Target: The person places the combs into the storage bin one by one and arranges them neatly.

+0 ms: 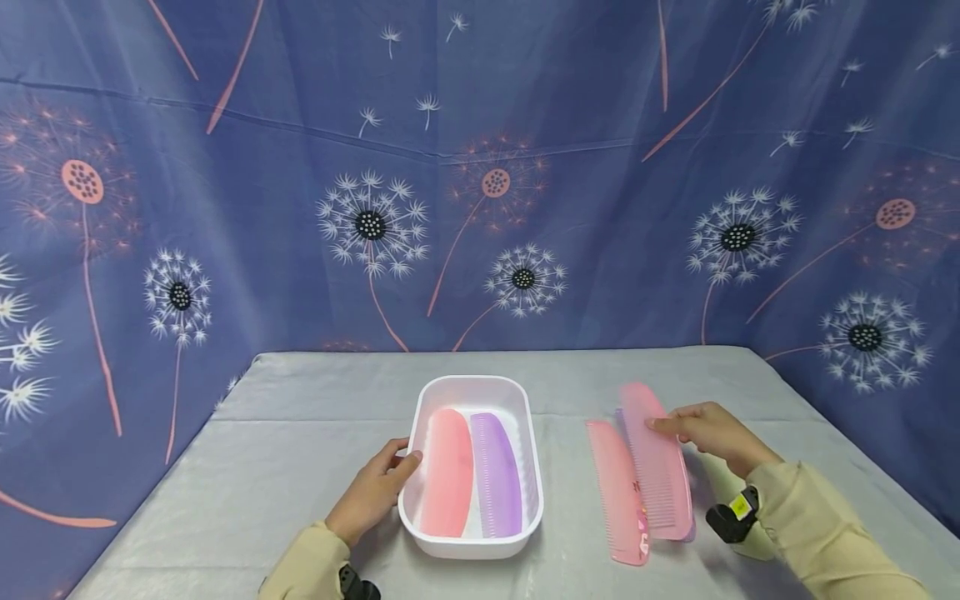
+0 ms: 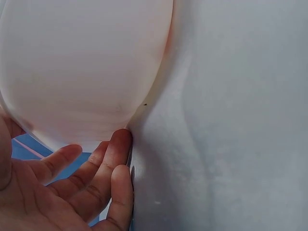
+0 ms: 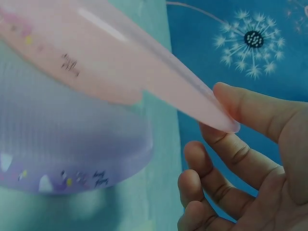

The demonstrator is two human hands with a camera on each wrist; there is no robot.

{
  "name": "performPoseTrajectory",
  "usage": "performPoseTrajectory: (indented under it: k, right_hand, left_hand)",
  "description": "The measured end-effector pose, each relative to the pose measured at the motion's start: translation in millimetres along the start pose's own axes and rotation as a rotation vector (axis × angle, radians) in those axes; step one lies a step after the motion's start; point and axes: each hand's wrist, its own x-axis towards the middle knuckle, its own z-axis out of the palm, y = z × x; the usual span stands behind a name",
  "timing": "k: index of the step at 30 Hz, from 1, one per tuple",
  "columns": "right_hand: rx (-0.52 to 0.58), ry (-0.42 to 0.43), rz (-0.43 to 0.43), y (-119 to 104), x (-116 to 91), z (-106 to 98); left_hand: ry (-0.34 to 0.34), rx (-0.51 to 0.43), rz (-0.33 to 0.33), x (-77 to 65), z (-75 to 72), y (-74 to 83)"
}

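Right hand [image 1: 716, 437] now, thumb and forefinger clamped on a pink comb [image 1: 654, 467] by its two-o'clock edge, the comb out at three o'clock from the white tub [image 1: 471, 550]. That narrow pinch is the worry — the long comb could swivel or slip loose. A purple comb [image 3: 96, 149] lies underneath, and a flat pink comb [image 1: 617, 492] sits close at eight o'clock, so a low sweep might drag either along. Left hand [image 1: 375, 492] pinches the tub's rim at nine — an uneven tug could skew it, jostling the coral comb [image 1: 447, 475] and violet comb [image 1: 500, 475] inside.
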Motion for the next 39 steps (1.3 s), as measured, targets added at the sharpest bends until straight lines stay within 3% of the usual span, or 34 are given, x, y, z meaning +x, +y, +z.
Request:
performPoseTrajectory:
  k: [39]
  right_hand:
    - [-0.011, 0.013, -0.085, -101, -2, 30]
  left_hand:
    - [-0.005, -0.014, -0.002, -0.2, 0.4, -0.3]
